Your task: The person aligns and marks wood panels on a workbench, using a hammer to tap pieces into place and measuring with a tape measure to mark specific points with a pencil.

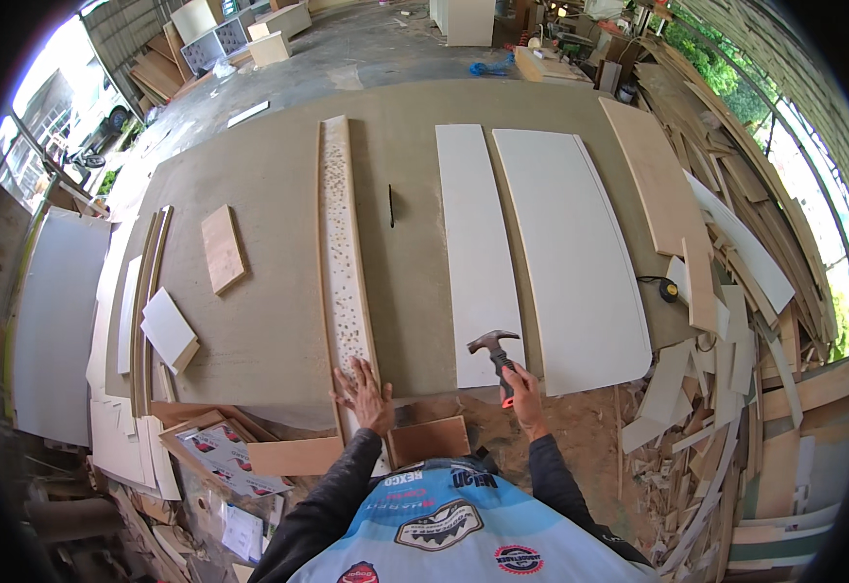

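My left hand (364, 395) lies with fingers spread on the near end of a long narrow board (340, 223). Its white face is dotted with many small tan spots, and raised wooden edges run along its sides. My right hand (524, 391) grips a claw hammer (497, 356) by its black and red handle, the metal head raised near the front edge of the work table (278, 321). Just beyond the hammer is a long white panel (476, 233), with a wider white panel (572, 253) beside it. A thin black pencil-like stick (391, 206) rests between the spotted board and the panels.
Small wood blocks (222, 250) and a white-faced piece (169, 328) sit at the left, near long strips (152, 301). A tape measure (669, 290) is at the right edge, beside plywood boards (648, 175). Offcuts (662, 389) pile up on the right floor.
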Tool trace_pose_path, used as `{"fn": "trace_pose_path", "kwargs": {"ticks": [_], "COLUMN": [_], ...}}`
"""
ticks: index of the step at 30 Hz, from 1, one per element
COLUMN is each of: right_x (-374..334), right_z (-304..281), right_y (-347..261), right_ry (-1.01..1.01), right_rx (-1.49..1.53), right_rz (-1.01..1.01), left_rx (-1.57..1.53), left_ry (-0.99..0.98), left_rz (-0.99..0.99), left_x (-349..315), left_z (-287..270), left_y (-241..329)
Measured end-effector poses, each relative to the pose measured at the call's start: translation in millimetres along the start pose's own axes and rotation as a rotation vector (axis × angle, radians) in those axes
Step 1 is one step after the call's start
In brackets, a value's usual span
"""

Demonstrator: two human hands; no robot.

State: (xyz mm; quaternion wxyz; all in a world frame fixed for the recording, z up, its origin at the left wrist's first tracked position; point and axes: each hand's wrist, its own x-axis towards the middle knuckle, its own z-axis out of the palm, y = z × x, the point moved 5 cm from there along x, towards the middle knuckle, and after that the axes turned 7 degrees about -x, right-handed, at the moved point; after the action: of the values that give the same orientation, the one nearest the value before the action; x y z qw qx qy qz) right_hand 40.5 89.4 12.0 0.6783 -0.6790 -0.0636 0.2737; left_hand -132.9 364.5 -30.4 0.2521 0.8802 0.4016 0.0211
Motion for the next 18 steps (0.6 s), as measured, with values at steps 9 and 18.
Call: {"fn": "trace_pose_path", "kwargs": {"ticks": [9,18], "right_x": [17,53], "right_z": [46,93], "right_y": [6,15], "right_ry": [-0.002,-0.088], "right_rx": [0.05,-0.23], "right_rz": [0.004,-0.011], "left_rx": [0.066,0.087], "left_ry": [-0.018,-0.084], "left_rz": [0.143,0.167], "left_x": [42,71], "left_z": [7,-8], "left_y": [6,8]}}
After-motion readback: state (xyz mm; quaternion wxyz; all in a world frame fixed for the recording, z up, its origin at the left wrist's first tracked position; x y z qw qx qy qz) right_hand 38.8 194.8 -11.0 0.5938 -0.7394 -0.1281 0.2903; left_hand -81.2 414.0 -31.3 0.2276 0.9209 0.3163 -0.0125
